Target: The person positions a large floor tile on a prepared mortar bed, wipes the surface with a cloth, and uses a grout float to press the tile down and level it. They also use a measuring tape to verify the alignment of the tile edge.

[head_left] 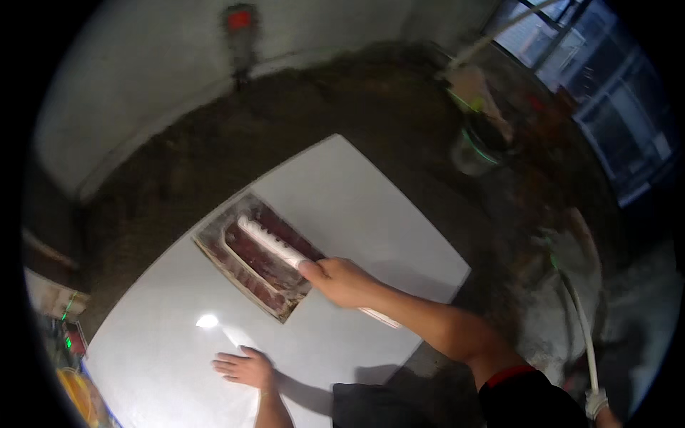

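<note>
A large white slab point(364, 196) fills the middle of the view. My left hand point(246, 369) lies on it, palm down with the fingers stretched out, holding nothing. My right hand point(341, 282) is wrapped round a long white bar point(275, 242) with dark notches or marks along it. The bar slants across a reddish-brown rectangular panel point(250, 253) with a dusty, pale-smeared surface. Whether this panel is an opening in the slab or a piece lying on it, I cannot tell. Beyond my right wrist, the bar's thin end shows. A pale curved strip point(246, 267) runs within the panel.
At the lower right, another person's gloved hand point(597, 403) holds a pale curved pole point(584, 328). A bucket point(477, 151) stands at the back right, near a window point(606, 93). A yellow round object point(77, 392) is at the left edge. A grey wall point(143, 71) rises behind.
</note>
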The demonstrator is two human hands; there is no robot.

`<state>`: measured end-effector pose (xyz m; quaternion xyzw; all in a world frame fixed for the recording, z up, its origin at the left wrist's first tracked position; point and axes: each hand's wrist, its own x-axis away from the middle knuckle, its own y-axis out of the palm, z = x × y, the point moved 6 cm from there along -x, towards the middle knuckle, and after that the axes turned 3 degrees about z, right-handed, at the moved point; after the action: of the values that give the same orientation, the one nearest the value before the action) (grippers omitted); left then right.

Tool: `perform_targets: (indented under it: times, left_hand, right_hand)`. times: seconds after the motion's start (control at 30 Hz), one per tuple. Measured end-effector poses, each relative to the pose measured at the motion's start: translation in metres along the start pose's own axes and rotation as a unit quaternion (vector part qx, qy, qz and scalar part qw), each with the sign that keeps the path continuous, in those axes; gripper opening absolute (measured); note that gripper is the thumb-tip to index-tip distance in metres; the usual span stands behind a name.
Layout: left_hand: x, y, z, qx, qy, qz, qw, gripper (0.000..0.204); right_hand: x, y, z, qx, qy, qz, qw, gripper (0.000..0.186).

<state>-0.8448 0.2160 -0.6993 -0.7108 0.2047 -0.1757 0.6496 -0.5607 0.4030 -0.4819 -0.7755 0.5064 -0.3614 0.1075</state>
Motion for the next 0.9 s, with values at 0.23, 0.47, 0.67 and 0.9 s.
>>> perform_targets:
  times: [0.23, 0.47, 0.67, 0.9]
  left_hand:
    - [-0.001, -0.003, -0.003, -0.054, -0.012, 0.029, 0.998, 0.074]
    - [0.013, -0.013, -0.013, -0.016, -0.005, 0.012, 1.0, 0.074]
    - [-0.003, 0.007, -0.009, -0.095, 0.002, -0.014, 0.995, 0.073]
    - [-0.021, -0.033, -0.049, 0.146, -0.015, -0.021, 0.989, 0.085]
  right_hand:
    - [0.181, -0.024, 0.178, 0.054, 0.191, 0.327, 0.924, 0.064]
    - [0.215, -0.064, 0.271, -0.048, 0.217, 0.311, 0.924, 0.066]
    - [0.176, 0.004, 0.296, 0.09, 0.343, 0.309, 0.882, 0.064]
    - [0.042, 0.084, 0.242, 0.028, 0.046, 0.224, 0.973, 0.059]
